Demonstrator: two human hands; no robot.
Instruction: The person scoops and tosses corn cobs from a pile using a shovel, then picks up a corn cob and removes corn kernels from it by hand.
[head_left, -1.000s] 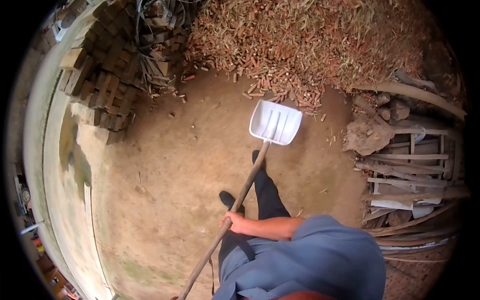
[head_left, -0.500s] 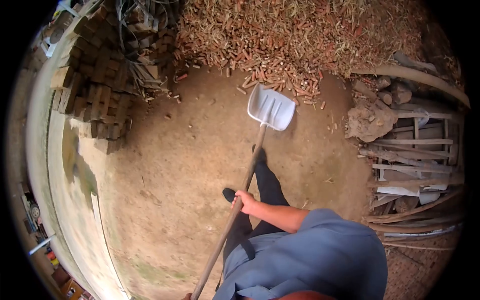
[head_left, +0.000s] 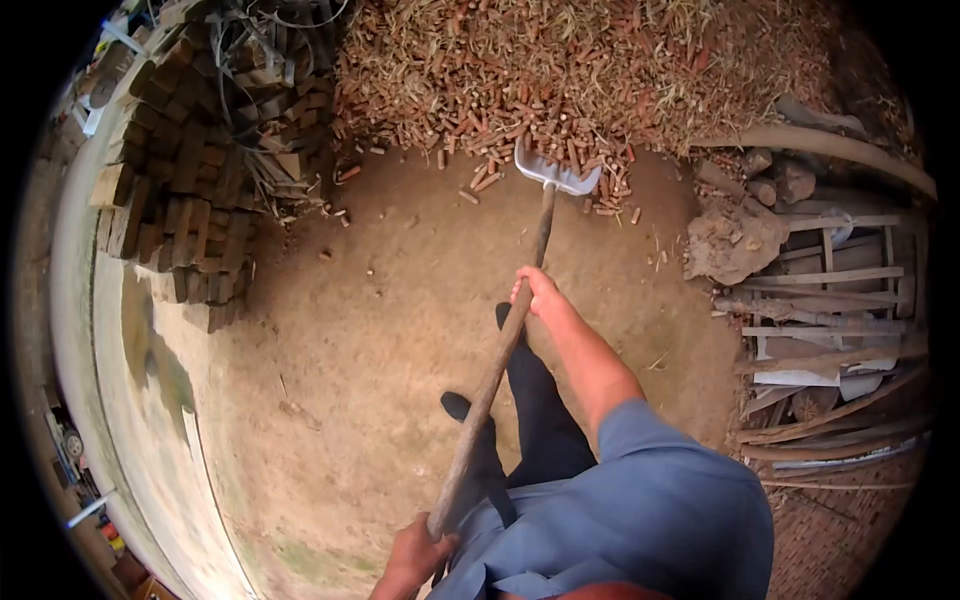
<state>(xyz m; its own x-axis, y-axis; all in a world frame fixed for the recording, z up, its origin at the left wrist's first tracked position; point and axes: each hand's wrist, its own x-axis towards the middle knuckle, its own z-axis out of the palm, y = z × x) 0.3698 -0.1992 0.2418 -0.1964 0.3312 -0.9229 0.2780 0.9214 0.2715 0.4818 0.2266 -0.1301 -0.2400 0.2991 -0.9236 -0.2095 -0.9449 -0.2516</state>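
Observation:
My right hand [head_left: 537, 287] is closed around the wooden handle [head_left: 490, 375] of a shovel, about midway along, with the arm stretched forward. At the rear end of the handle, my left hand [head_left: 412, 556] is wrapped round the shaft near my waist. The shovel's pale scoop blade [head_left: 556, 178] touches the near edge of a heap of reddish corn cobs [head_left: 480, 95]. Several cobs lie against and around the blade, and its front edge is partly hidden among them. Loose cobs [head_left: 487, 182] lie on the dirt floor just left of the blade.
Stacked bricks [head_left: 195, 225] with tangled cable or strips stand at the left. On the right are a large clod or rock [head_left: 735, 243], logs and a wooden frame [head_left: 830, 275] with poles. A pale concrete strip [head_left: 190, 480] borders the dirt floor [head_left: 340, 340].
The shovel has moved forward, its blade now at the cobs. My right arm has stretched further out, and my left hand has come into fuller view at the handle's end.

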